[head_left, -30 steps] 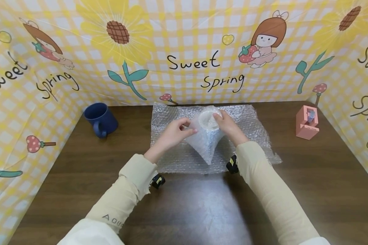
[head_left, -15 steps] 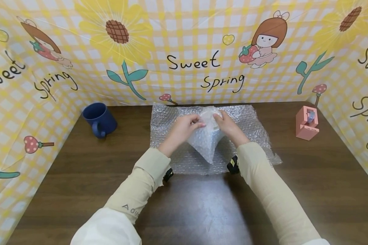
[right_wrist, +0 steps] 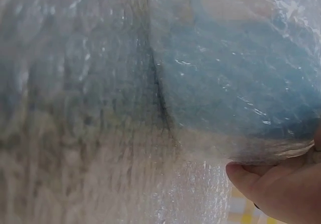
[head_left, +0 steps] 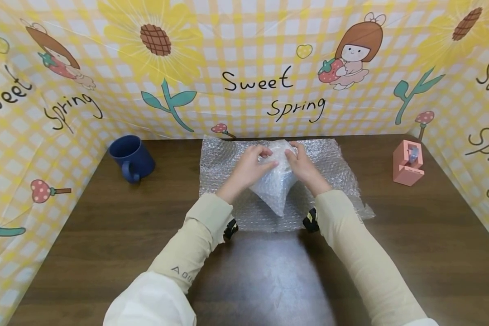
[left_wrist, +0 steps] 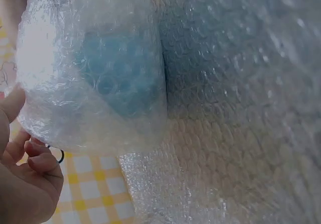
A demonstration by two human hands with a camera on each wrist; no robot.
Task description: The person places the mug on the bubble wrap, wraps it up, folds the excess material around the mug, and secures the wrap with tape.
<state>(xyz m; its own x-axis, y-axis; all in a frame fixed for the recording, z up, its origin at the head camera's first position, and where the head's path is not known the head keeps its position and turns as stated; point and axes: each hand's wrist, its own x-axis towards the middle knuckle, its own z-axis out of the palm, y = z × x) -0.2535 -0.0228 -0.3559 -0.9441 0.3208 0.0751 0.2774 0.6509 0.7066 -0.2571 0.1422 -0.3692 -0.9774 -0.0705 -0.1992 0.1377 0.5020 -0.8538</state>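
Bubble-wrapped bundle (head_left: pixel 272 184) lay between your hands over the bubble-wrap sheet (head_left: pixel 330 181), pointed corner toward you, right hand (head_left: pixel 303 167) gripping its right side, left hand (head_left: pixel 251 165) touching opposite, grip unclear.

Bubble-wrap bundle (head_left: pixel 273 183), blue contents (left_wrist: pixel 118 73) vis thru, ptd near corner (head_left: pixel 280 209); wrap sheet (head_left: pixel 333 168) beneath.

Clearance lies at lower centre, above the brown wood-grain table (head_left: pixel 269 280); the clear, pointed bubble-wrap bundle (head_left: pixel 275 188) blocks the centre, the dark-blue cylindrical mug (head_left: pixel 141 156) centre left.
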